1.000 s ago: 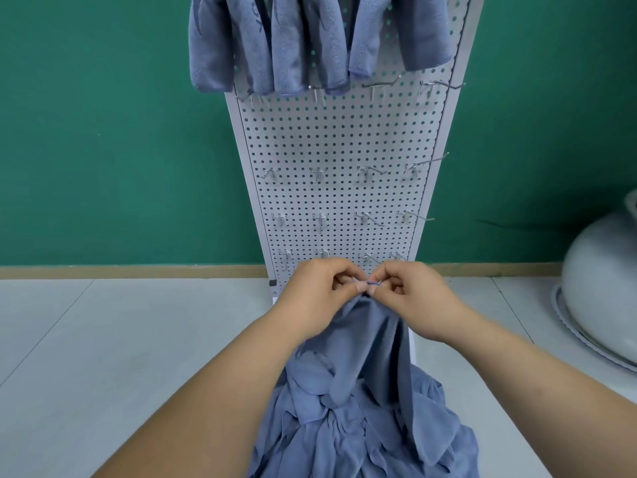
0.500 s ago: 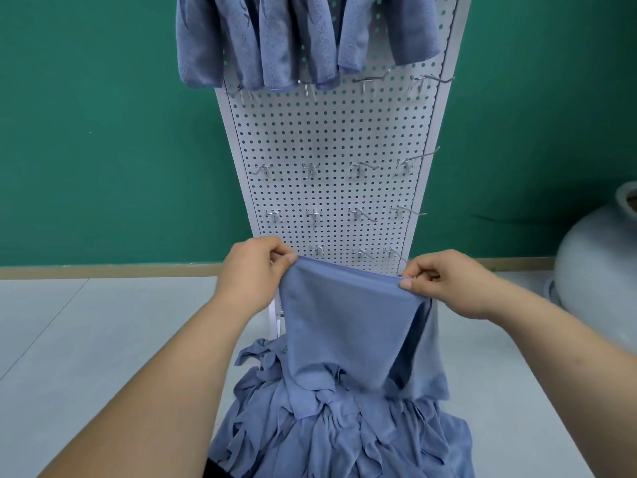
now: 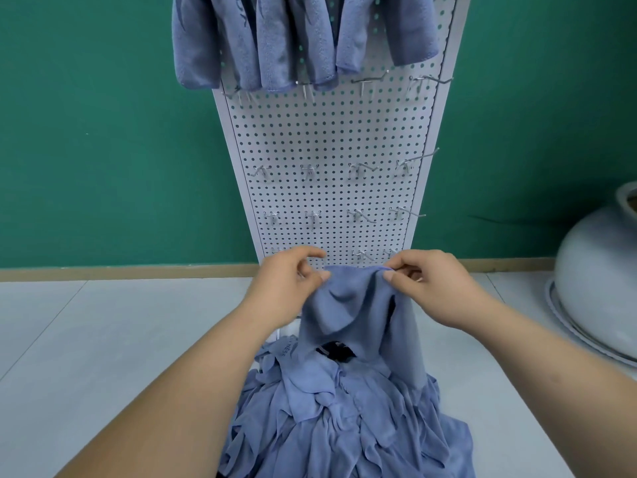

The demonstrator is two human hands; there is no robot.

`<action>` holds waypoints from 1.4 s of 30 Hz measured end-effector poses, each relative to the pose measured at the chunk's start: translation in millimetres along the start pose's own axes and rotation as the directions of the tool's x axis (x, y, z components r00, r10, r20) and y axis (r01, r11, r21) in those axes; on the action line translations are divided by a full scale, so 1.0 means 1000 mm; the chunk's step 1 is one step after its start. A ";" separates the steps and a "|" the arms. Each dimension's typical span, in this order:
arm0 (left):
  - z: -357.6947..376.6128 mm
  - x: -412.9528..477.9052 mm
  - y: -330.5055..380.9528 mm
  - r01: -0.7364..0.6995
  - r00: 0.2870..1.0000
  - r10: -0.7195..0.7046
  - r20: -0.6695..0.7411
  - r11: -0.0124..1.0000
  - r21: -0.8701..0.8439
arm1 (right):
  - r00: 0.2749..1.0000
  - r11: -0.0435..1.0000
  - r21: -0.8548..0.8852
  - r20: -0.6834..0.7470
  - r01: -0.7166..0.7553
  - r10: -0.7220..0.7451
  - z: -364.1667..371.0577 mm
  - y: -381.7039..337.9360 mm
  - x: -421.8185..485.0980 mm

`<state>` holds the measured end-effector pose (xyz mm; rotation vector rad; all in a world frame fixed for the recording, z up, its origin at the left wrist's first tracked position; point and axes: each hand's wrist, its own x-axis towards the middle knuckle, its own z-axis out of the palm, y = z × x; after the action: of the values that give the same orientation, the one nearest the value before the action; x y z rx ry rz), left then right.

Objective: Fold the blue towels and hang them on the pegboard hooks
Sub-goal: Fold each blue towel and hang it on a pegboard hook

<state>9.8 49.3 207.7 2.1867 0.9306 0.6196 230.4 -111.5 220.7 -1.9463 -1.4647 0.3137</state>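
Note:
I hold one blue towel (image 3: 348,305) up by its top edge in front of the white pegboard (image 3: 331,139). My left hand (image 3: 286,284) pinches the towel's left top corner. My right hand (image 3: 431,281) pinches the right top corner. The towel sags in the middle and hangs down onto a heap of blue towels (image 3: 344,419) below. Several folded blue towels (image 3: 275,39) hang from hooks at the pegboard's top. Bare metal hooks (image 3: 362,169) stick out in rows lower down.
A green wall (image 3: 103,132) stands behind the pegboard, with a tan baseboard along the pale tiled floor (image 3: 103,339). A large pale round pot (image 3: 603,288) sits on the floor at the right edge.
My hands had spread the towel wide half a second ago; now they are closer together and the towel's top edge sags between them.

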 end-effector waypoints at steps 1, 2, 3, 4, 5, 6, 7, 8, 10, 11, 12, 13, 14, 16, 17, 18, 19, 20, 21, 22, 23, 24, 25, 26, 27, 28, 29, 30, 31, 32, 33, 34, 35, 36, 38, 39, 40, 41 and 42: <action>0.007 -0.002 0.006 -0.037 0.997 0.039 0.063 0.998 -0.044 | 1.000 0.999 0.028 -0.003 0.027 -0.026 0.003 -0.007 0.000; 0.015 -0.004 0.011 -0.068 0.992 0.077 0.103 0.994 -0.083 | 0.999 0.997 0.060 -0.004 0.048 -0.048 0.006 -0.014 0.000; 0.021 -0.005 0.016 -0.093 0.987 0.106 0.117 0.990 -0.109 | 0.998 0.994 0.086 -0.003 0.066 -0.066 0.009 -0.020 -0.001; 0.027 -0.006 0.019 -0.108 0.987 0.121 0.108 0.987 -0.118 | 0.997 0.991 0.102 -0.004 0.082 -0.082 0.011 -0.025 -0.001; 0.030 -0.006 0.021 -0.112 0.988 0.123 0.091 0.987 -0.116 | 0.996 0.991 0.098 -0.011 0.093 -0.093 0.012 -0.028 -0.002; 0.031 -0.006 0.023 -0.112 0.990 0.121 0.073 0.988 -0.108 | 0.995 0.993 0.073 -0.024 0.096 -0.094 0.012 -0.030 -0.002; 0.031 -0.006 0.024 -0.114 0.991 0.120 0.058 0.988 -0.101 | 0.995 0.996 0.024 -0.036 0.089 -0.088 0.012 -0.030 -0.003; 0.030 -0.007 0.026 -0.119 0.991 0.125 0.050 0.988 -0.101 | 0.996 0.996 -0.046 -0.040 0.074 -0.076 0.012 -0.028 -0.003; 0.025 -0.008 0.028 -0.143 0.988 0.149 0.037 0.982 -0.123 | 0.999 0.979 -0.198 -0.028 0.037 -0.044 0.011 -0.024 -0.002; 0.022 -0.008 0.028 -0.149 0.988 0.154 0.025 0.979 -0.138 | 0.999 0.967 -0.255 -0.024 0.017 -0.023 0.010 -0.021 -0.002; 0.019 -0.008 0.028 -0.149 0.988 0.152 0.007 0.977 -0.155 | 1.000 0.957 -0.289 -0.026 -0.003 -0.005 0.009 -0.018 -0.001; 0.015 -0.007 0.028 -0.145 0.989 0.144 -0.019 0.975 -0.169 | 0.999 0.951 -0.309 -0.033 -0.018 0.008 0.007 -0.014 0.000; 0.012 -0.006 0.026 -0.138 0.990 0.131 -0.050 0.975 -0.173 | 0.999 0.947 -0.321 -0.045 -0.030 0.016 0.005 -0.011 0.001; 0.002 -0.002 0.019 -0.104 0.989 0.086 -0.120 0.983 -0.151 | 0.996 0.938 -0.340 -0.078 -0.063 0.038 -0.003 -0.002 0.002; -0.004 0.000 0.015 -0.080 0.986 0.059 -0.157 0.988 -0.129 | 0.994 0.935 -0.343 -0.095 -0.088 0.058 -0.007 0.003 0.002; -0.009 0.002 0.010 -0.053 0.981 0.031 -0.192 0.993 -0.107 | 0.991 0.933 -0.341 -0.113 -0.112 0.078 -0.012 0.008 0.002; -0.013 0.004 0.005 -0.025 0.976 0.005 -0.218 0.996 -0.091 | 0.987 0.931 -0.340 -0.129 -0.135 0.096 -0.015 0.012 0.001; -0.015 0.005 0.000 0.002 0.972 -0.020 -0.235 0.997 -0.077 | 0.984 0.929 -0.338 -0.141 -0.154 0.112 -0.018 0.016 0.001; -0.016 0.006 -0.004 0.030 0.969 -0.043 -0.242 0.998 -0.059 | 0.981 0.926 -0.338 -0.146 -0.169 0.125 -0.019 0.019 0.001; -0.015 0.005 -0.007 0.057 0.969 -0.063 -0.238 0.998 -0.032 | 0.980 0.927 -0.333 -0.148 -0.174 0.131 -0.019 0.022 0.002; -0.014 0.005 -0.009 0.078 0.972 -0.074 -0.223 0.997 0.007 | 0.981 0.933 -0.316 -0.148 -0.170 0.128 -0.018 0.023 0.002; -0.012 0.004 -0.009 0.083 0.978 -0.072 -0.194 0.995 0.047 | 0.983 0.948 -0.278 -0.142 -0.156 0.120 -0.016 0.023 0.003; -0.009 0.002 -0.007 0.073 0.987 -0.063 -0.150 0.995 0.067 | 0.986 0.965 -0.225 -0.126 -0.137 0.110 -0.014 0.021 0.003; -0.006 0.000 -0.005 0.053 0.994 -0.047 -0.094 0.997 0.056 | 0.990 0.980 -0.167 -0.104 -0.110 0.093 -0.011 0.016 0.003; -0.003 -0.002 0.000 0.027 0.999 -0.026 -0.036 0.999 0.023 | 0.994 0.990 -0.114 -0.081 -0.081 0.072 -0.008 0.010 0.003; 0.002 -0.004 0.004 -0.001 1.000 0.001 0.013 1.000 -0.010 | 0.997 0.996 -0.069 -0.060 -0.051 0.047 -0.005 0.003 0.002; 0.007 -0.005 0.009 -0.028 0.998 0.030 0.050 0.999 -0.039 | 0.999 0.999 -0.032 -0.042 -0.026 0.024 -0.001 -0.004 0.001; 0.014 -0.006 0.013 -0.051 0.995 0.056 0.079 0.997 -0.064 | 1.000 1.000 0.000 -0.028 -0.005 0.005 0.002 -0.011 0.000; 0.021 -0.007 0.017 -0.063 0.992 0.072 0.102 0.994 -0.085 | 1.000 1.000 0.028 -0.016 0.010 -0.010 0.005 -0.017 -0.001; 0.027 -0.008 0.020 -0.065 0.990 0.077 0.119 0.993 -0.094 | 1.000 0.998 0.053 -0.006 0.022 -0.022 0.008 -0.022 -0.001; 0.033 -0.009 0.022 -0.061 0.989 0.072 0.127 0.994 -0.089 | 0.999 0.997 0.068 0.003 0.031 -0.032 0.010 -0.026 -0.002; 0.037 -0.010 0.023 -0.055 0.990 0.063 0.125 0.996 -0.072 | 0.999 0.997 0.072 0.008 0.038 -0.039 0.011 -0.028 -0.002; 0.040 -0.010 0.023 -0.048 0.991 0.055 0.121 0.997 -0.062 | 0.999 0.997 0.061 0.011 0.042 -0.043 0.011 -0.029 -0.003; 0.041 -0.010 0.023 -0.043 0.992 0.049 0.116 0.998 -0.053 | 0.999 0.998 0.041 0.011 0.042 -0.042 0.011 -0.028 -0.003; 0.040 -0.009 0.022 -0.035 0.994 0.038 0.105 0.999 -0.035 | 1.000 0.998 -0.050 0.015 0.024 -0.024 0.010 -0.022 -0.002; 0.038 -0.008 0.021 -0.035 0.995 0.037 0.092 0.999 -0.028 | 1.000 0.993 -0.116 0.027 0.013 -0.009 0.009 -0.018 -0.001; 0.036 -0.006 0.020 -0.037 0.996 0.039 0.075 0.999 -0.025 | 0.999 0.984 -0.176 0.044 0.003 0.005 0.009 -0.013 0.000; 0.033 -0.005 0.019 -0.039 0.998 0.041 0.058 0.999 -0.031 | 0.998 0.975 -0.221 0.063 -0.008 0.023 0.008 -0.008 0.000; 0.031 -0.004 0.018 -0.038 0.998 0.040 0.041 0.998 -0.047 | 0.996 0.969 -0.247 0.078 -0.023 0.043 0.007 -0.002 0.001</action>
<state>34.8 25.3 199.8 2.1727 0.8453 0.6059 224.9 -108.0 217.2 -2.1789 -1.5891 0.2388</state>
